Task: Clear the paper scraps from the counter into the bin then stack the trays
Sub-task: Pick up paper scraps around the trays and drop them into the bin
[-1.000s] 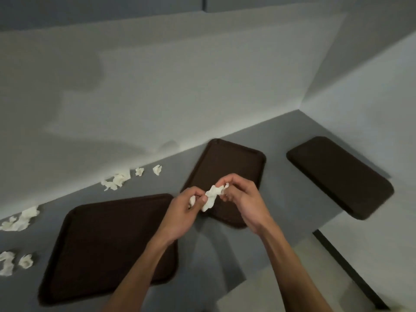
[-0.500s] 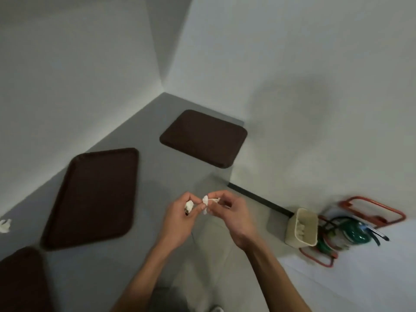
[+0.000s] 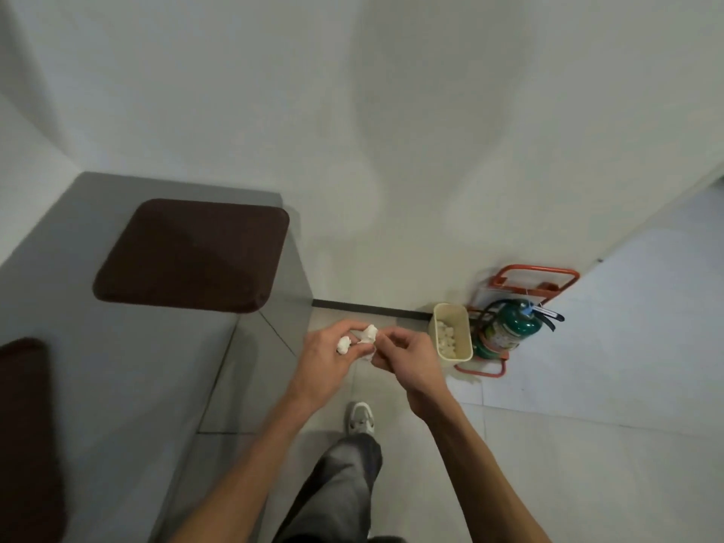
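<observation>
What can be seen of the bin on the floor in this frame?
The bin is a small, pale cream rectangular tub, plastic by its look, with rounded corners and no lid. It stands upright on the tiled floor by the wall, right beside a green fire extinguisher in a red stand. White paper scraps already lie inside. Neither hand touches it; the right hand is the nearer.

bench [image 3: 129, 370]: grey, left half of frame | on it: brown tray [image 3: 194, 254] upper left, second brown tray [image 3: 23, 436] at left edge, apart | floor [image 3: 587, 386]: pale tiles, right | on it: cream bin [image 3: 452, 333] holding paper scraps, green extinguisher [image 3: 505, 331] just beside it
</observation>
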`<state>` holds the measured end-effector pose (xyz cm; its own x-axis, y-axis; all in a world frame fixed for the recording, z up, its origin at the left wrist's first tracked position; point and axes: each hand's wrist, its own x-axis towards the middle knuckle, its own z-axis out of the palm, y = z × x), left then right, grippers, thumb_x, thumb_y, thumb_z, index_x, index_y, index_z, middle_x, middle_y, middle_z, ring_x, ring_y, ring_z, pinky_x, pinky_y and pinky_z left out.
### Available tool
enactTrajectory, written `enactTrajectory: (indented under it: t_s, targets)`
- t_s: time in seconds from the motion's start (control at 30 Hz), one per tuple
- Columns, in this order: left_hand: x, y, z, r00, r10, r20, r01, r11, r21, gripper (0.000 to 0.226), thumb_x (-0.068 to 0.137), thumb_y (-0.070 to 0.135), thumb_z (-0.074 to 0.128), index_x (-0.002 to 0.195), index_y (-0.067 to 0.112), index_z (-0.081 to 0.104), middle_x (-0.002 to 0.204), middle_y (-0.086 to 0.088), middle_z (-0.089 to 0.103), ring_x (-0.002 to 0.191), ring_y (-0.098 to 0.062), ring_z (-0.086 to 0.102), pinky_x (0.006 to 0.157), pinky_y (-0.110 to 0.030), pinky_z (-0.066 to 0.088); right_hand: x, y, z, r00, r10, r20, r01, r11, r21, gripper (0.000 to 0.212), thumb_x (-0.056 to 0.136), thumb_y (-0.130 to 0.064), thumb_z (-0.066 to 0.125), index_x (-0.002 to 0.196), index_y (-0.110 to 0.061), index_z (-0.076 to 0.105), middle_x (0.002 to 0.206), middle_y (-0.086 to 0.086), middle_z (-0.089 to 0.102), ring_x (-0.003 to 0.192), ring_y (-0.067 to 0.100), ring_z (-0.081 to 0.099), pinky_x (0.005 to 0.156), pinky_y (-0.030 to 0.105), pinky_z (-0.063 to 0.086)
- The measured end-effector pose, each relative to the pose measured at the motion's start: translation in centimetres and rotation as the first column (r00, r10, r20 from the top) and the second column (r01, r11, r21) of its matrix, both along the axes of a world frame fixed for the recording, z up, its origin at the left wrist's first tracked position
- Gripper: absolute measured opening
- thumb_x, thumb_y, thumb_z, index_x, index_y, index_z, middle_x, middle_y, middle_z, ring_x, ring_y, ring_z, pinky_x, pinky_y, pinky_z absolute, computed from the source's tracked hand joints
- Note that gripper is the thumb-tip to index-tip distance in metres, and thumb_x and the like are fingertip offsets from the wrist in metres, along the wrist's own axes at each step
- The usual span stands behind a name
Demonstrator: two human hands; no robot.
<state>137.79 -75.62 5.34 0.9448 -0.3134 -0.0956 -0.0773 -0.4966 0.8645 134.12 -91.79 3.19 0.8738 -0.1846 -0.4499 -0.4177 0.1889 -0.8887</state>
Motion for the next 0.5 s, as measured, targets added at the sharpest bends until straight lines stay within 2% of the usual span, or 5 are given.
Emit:
enactTrajectory:
  t_s: [0.13,0.2,0.27,0.4,0.5]
  targets:
    - [4.5,-3.9,-2.3,0.99,-0.077,0.12,0.066,0.994,0.087,0.018,0.092,0.024,0.076,0.109,0.019,0.075,0.094,0.015,0.067,0.084,0.001,0.064,0.071,-0.007,0.046,3.5,-3.7,-0.4,0.999,0.012,-0.044,-0.009,0.997,0.07,0.021,0.103,-0.02,0.068,0.098,-0.003,0.078,0.092,0.019,0.078,0.086,0.025,0.072,0.094,0.045,0.061]
    - [7.1,-6.0,-3.7,0.982,-0.11,0.156,0.089,0.986,0.139,0.01,0.093,0.022,0.073,0.103,0.018,0.073,0.093,0.011,0.062,0.081,-0.001,0.06,0.071,-0.008,0.042,5.5,-5.9,-0.8,0.998,-0.03,-0.058,0.036,0.994,0.105,0.025,0.101,-0.023,0.072,0.111,0.0,0.068,0.1,0.023,0.078,0.096,0.035,0.075,0.096,0.046,0.062]
    - [9.2,-8.1,-4.8,0.98,-0.123,0.158,0.099,0.983,0.154,0.005,0.094,0.021,0.073,0.097,0.017,0.071,0.091,0.011,0.059,0.077,-0.003,0.056,0.071,-0.008,0.038,7.3,-8.3,-1.2,0.999,-0.02,-0.026,0.023,0.993,0.113,0.026,0.099,-0.019,0.074,0.119,-0.007,0.062,0.103,0.023,0.078,0.101,0.037,0.075,0.095,0.046,0.062]
    - [12.8,-11.8,-6.4,0.999,-0.051,0.015,0.05,0.997,0.066,0.019,0.09,0.031,0.078,0.083,0.015,0.071,0.082,0.002,0.061,0.072,-0.009,0.056,0.063,-0.014,0.039,10.0,-12.2,-2.7,0.989,0.143,0.029,-0.139,0.984,-0.113,0.033,0.092,-0.013,0.082,0.122,-0.02,0.073,0.108,0.009,0.079,0.105,0.025,0.076,0.094,0.039,0.062]
    - [14.9,-14.5,-7.8,0.99,-0.037,-0.137,0.046,0.997,0.064,0.025,0.086,0.041,0.08,0.077,0.018,0.074,0.075,-0.001,0.064,0.066,-0.009,0.054,0.058,-0.017,0.037,11.7,-15.1,-4.0,0.982,0.191,0.011,-0.18,0.944,-0.276,0.029,0.09,-0.016,0.084,0.118,-0.023,0.078,0.101,-0.003,0.08,0.096,0.014,0.077,0.086,0.028,0.061]
